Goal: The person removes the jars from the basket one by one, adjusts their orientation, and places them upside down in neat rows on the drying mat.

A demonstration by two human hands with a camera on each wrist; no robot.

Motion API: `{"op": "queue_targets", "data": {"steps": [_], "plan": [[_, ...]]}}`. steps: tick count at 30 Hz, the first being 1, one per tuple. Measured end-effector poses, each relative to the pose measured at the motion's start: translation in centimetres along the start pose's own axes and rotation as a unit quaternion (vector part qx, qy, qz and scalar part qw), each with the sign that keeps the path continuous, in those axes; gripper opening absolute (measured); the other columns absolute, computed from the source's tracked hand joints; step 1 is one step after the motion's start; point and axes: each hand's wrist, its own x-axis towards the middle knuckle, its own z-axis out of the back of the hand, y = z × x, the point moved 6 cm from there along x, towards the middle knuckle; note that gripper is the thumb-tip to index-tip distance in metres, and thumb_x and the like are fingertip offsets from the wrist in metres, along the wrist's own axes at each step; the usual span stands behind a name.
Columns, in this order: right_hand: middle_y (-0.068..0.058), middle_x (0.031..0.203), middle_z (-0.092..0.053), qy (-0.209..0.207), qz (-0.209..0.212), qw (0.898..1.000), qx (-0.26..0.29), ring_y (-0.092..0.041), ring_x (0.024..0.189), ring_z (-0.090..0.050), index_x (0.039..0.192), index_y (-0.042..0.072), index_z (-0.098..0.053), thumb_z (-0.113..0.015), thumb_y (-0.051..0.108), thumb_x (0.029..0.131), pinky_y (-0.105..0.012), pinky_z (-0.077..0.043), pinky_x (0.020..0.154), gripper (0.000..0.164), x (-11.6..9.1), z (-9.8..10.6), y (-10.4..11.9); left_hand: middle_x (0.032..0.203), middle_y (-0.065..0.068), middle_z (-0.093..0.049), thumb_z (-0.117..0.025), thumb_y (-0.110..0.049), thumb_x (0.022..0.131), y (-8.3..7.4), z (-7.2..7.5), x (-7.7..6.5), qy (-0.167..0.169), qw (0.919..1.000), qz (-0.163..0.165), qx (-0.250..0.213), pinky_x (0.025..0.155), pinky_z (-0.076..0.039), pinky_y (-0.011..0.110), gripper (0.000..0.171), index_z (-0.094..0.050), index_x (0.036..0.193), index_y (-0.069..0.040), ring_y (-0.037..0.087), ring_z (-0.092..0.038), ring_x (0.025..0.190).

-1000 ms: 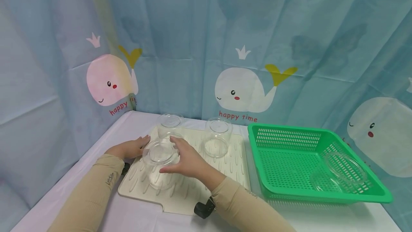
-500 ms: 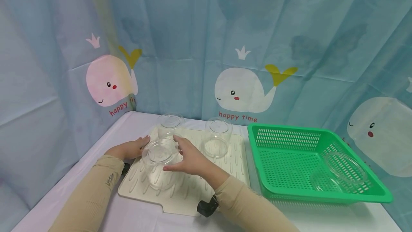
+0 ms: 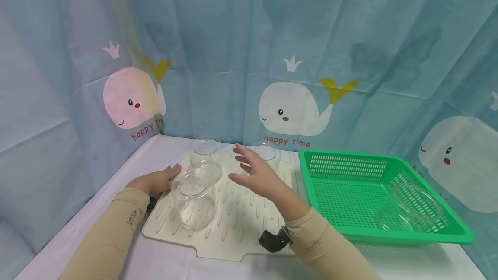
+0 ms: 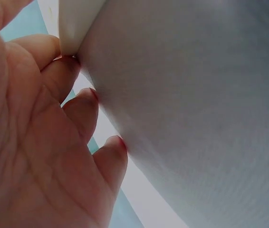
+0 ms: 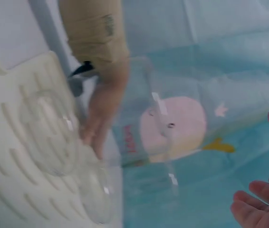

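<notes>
Three clear plastic cups stand on a cream ridged mat (image 3: 241,224): a near-left cup (image 3: 194,215), a back-left cup (image 3: 205,147) and a back-right cup (image 3: 270,152). My right hand (image 3: 261,175), fingers spread and holding nothing, hovers over the mat and partly covers the back-right cup. Along the mat's left edge lies my left hand (image 3: 157,180). Close up in the left wrist view, its bent fingertips (image 4: 108,149) rest on the white surface, and one finger touches the mat's edge (image 4: 75,28). Blurred cups (image 5: 49,133) show in the right wrist view.
To the right stands a green basket (image 3: 389,235) with clear round plastic pieces (image 3: 418,202) inside. A white cloth (image 3: 163,258) covers the table. Behind hangs a blue curtain (image 3: 218,103) printed with whales.
My right hand has left the near-left cup and moved right and up, now in front of the back-right cup. The left hand and the cups stay put.
</notes>
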Motion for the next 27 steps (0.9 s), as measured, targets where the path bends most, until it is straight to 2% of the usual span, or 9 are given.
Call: {"op": "queue_targets", "data": {"steps": [4,11,16,21,27], "plan": [[-0.008,0.146,-0.031,-0.005,0.017,1.000,0.007,-0.022,0.131,-0.035,0.145,0.009,-0.022,-0.058,0.006,0.087,-0.036,-0.032,0.104,0.069,-1.0,2.6,0.9,0.147,0.030,0.004,-0.047,-0.038,0.093,-0.2,0.0,-0.3,0.002,1.0000,0.001,0.005,0.103,-0.003,0.063,0.075,-0.004,0.147,-0.007,0.047,0.004,0.134],[-0.011,0.142,-0.036,-0.006,0.031,0.999,0.005,-0.028,0.131,-0.034,0.141,0.005,-0.031,-0.060,0.008,0.087,-0.041,-0.028,0.107,0.061,-2.7,7.8,0.7,0.148,0.027,-0.003,-0.045,-0.043,0.093,-0.3,0.1,-0.5,-0.005,0.9985,-0.009,0.054,0.105,-0.007,0.062,0.076,-0.006,0.147,-0.006,0.044,-0.001,0.135],[-0.009,0.140,-0.039,-0.024,-0.006,0.998,-0.049,-0.029,0.129,-0.036,0.137,0.009,-0.039,-0.063,0.018,0.087,-0.043,-0.029,0.106,0.056,-4.2,11.6,-0.7,0.148,0.028,-0.001,-0.044,-0.053,0.089,0.0,0.0,-0.6,-0.008,0.9988,0.001,0.048,0.103,-0.007,0.063,0.083,-0.005,0.147,-0.008,0.045,-0.001,0.135],[-0.011,0.140,-0.039,-0.043,-0.049,0.994,-0.086,-0.033,0.130,-0.034,0.136,0.009,-0.041,-0.062,0.026,0.088,-0.045,-0.030,0.105,0.056,-6.0,15.0,-2.6,0.148,0.028,-0.001,-0.043,-0.053,0.090,-0.1,0.0,-0.6,-0.010,0.9990,-0.002,0.042,0.104,-0.006,0.063,0.083,-0.004,0.147,-0.006,0.045,0.001,0.134],[-0.013,0.141,-0.038,-0.067,-0.103,0.983,-0.139,-0.039,0.129,-0.033,0.135,0.009,-0.042,-0.058,0.037,0.089,-0.053,-0.036,0.098,0.056,-8.9,19.0,-4.7,0.149,0.026,0.000,-0.041,-0.051,0.092,-0.2,0.0,-0.7,-0.006,0.9991,-0.003,0.041,0.104,-0.005,0.063,0.081,-0.002,0.146,-0.006,0.044,0.003,0.135]]}}
